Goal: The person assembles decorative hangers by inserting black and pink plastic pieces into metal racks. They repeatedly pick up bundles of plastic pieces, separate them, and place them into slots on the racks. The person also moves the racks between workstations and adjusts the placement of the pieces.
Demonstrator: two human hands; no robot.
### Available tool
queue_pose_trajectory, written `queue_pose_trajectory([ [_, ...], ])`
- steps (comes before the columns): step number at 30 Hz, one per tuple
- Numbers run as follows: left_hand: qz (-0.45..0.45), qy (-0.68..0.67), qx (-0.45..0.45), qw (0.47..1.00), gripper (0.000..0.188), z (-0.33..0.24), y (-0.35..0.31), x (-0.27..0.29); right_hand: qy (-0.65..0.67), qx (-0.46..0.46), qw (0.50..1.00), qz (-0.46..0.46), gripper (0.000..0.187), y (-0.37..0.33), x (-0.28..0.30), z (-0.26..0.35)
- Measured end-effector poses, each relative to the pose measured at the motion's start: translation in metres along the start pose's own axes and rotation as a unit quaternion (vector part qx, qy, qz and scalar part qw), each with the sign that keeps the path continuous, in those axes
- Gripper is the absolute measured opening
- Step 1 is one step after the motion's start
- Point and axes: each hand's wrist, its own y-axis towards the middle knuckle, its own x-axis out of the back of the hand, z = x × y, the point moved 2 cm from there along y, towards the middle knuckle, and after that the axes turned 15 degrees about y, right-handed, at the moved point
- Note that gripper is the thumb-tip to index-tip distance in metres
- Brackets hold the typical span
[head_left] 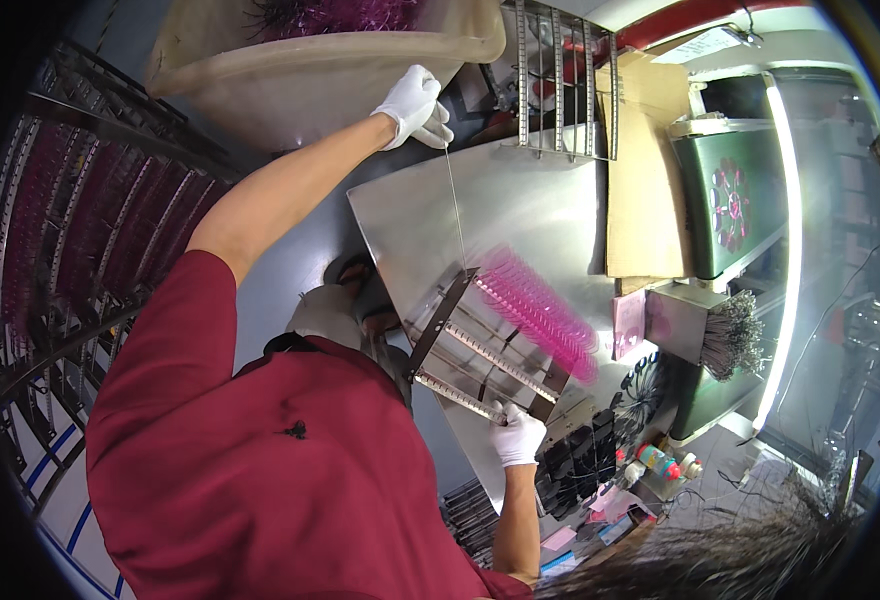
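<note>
My left hand [417, 108], in a white glove, is raised at the upper middle, its fingers closed on the end of a thin straight wire or rod [454, 205]. The wire slants down to the corner of a metal rack [490, 350] with notched rails. Along the rack's far side stands a row of translucent pink plastic pieces [540, 315], slightly blurred. My right hand [517, 435], also gloved in white, grips the near right end of the rack's front rail. Beneath the rack lies a shiny metal tabletop [410, 200].
A large pale tub [310, 75] with purple pieces stands at the top. Racks [90, 220] of purple pieces fill the left. Another notched rack [565, 85] sits at the table's far edge, beside cardboard [645, 200]. A metal box of thin rods [725, 335] stands at right.
</note>
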Motion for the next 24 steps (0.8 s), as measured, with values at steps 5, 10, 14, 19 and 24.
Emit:
queue_pose_trajectory([
  [5, -0.058, -0.039, 0.003, 0.998, 0.023, 0.012, -0.005, 0.007, 0.013, 0.014, 1.000, -0.005, 0.049, 0.003, 0.003, 0.002],
  [10, -0.071, -0.038, -0.029, 0.996, 0.019, 0.000, -0.006, 0.005, 0.028, -0.006, 1.000, 0.007, 0.049, 0.004, 0.007, 0.002],
  [14, -0.101, -0.036, -0.027, 0.994, 0.022, -0.005, -0.009, 0.000, 0.033, 0.004, 0.999, 0.008, 0.048, 0.005, 0.006, 0.001],
  [19, -0.047, -0.017, 0.007, 0.999, 0.028, 0.002, -0.010, -0.002, 0.019, 0.011, 1.000, 0.018, 0.048, 0.006, 0.006, -0.002],
  [24, -0.088, -0.089, 0.076, 0.989, 0.028, 0.037, -0.022, 0.016, 0.023, 0.010, 1.000, 0.006, 0.049, 0.006, 0.012, -0.001],
])
